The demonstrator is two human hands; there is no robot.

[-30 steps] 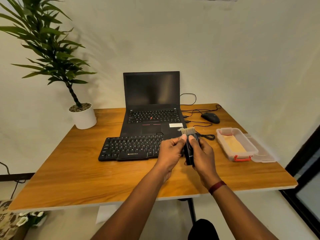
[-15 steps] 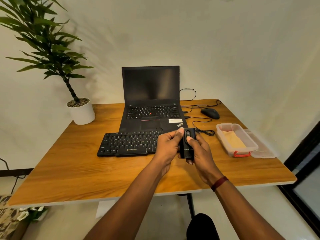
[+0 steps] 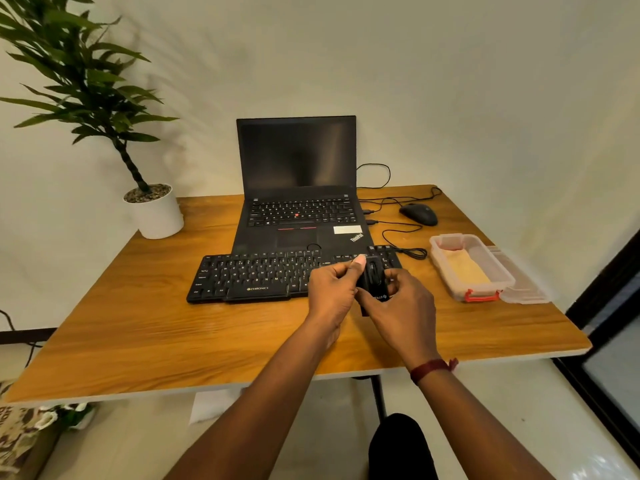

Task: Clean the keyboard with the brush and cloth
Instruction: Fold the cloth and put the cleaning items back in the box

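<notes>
Left hand [image 3: 332,289]: my thumb and fingers pinch the black brush [image 3: 374,277] on its left side.
Right hand [image 3: 403,306]: curled round the brush body.
Brush: above the keyboard's [image 3: 256,275] right end.
Keyboard: flat on the tabletop [image 3: 173,341].
Cloth [image 3: 465,271]: in the clear box [image 3: 485,249], right of the keyboard.

Head camera faces forward-down, near the keyboard [image 3: 256,275].

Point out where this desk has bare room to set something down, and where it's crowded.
Bare wood: the wide front strip of the table between the keyboard and the near edge, and the left side by the plant pot. Crowded: the right rear, with mouse, cables, plastic box and its lid.
</notes>
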